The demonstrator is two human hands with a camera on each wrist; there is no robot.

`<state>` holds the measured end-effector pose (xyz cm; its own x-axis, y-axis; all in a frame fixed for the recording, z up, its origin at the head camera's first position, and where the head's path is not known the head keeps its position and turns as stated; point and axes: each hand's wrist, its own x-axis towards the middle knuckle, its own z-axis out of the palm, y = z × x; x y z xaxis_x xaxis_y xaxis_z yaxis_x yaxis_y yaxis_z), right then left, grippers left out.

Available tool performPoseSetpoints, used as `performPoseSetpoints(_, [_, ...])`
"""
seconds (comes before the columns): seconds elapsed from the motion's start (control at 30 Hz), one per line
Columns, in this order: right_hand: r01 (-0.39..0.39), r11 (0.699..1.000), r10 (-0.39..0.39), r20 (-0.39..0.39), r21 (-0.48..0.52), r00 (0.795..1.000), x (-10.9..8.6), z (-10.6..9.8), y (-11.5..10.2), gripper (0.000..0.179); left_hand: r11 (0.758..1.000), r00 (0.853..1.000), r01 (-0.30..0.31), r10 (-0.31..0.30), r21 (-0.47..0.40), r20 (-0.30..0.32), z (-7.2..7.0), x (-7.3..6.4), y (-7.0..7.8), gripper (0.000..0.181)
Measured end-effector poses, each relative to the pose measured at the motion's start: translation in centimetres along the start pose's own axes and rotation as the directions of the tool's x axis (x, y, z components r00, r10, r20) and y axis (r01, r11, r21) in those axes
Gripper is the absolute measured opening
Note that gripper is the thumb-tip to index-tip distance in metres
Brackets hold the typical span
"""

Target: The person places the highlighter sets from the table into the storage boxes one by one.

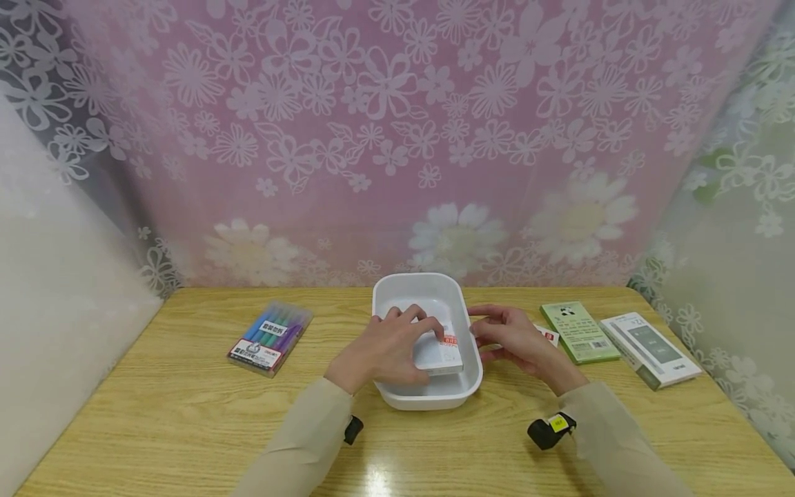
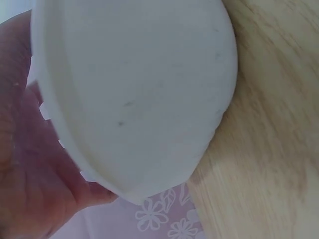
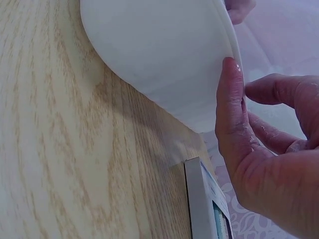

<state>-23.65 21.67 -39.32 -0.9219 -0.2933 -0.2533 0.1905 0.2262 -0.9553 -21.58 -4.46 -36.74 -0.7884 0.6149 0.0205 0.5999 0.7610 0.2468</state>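
Note:
A white plastic tub (image 1: 428,283) stands on the table between both hands. Inside it lies or hovers a small white box (image 1: 437,359) with orange print; whether it touches the bottom is hidden. My left hand (image 1: 391,352) grips this box from above, fingers bent over it and thumb at its near left side. The left wrist view shows the tub's outer wall (image 2: 144,89) with the hand beyond the rim. At the tub's right side, my right hand (image 1: 512,338) touches the rim; in the right wrist view one digit lies along the outer wall and other fingertips meet the rim.
A pack of coloured pens (image 1: 271,338) lies at left. To the right are a green packet (image 1: 580,333) and a white-and-grey box (image 1: 652,350). Partly behind the right hand is a white item with red print (image 1: 548,335). A flowered curtain (image 1: 397,172) backs the table.

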Motion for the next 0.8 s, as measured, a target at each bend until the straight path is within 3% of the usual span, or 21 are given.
performPoseSetpoints(0.17, [0.001, 1.000, -0.001, 0.001, 0.007, 1.000, 0.1, 0.0, 0.1, 0.058, 1.000, 0.999, -0.001, 0.001, -0.001, 0.043, 0.7, 0.3, -0.1, 0.052])
performPoseSetpoints(0.8, [0.006, 1.000, -0.006, -0.005, -0.001, 1.000, 0.2, -0.1, 0.3, 0.057, 0.998, 0.997, 0.019, -0.023, 0.056, 0.076, 2.0, 1.0, 0.0, 0.052])
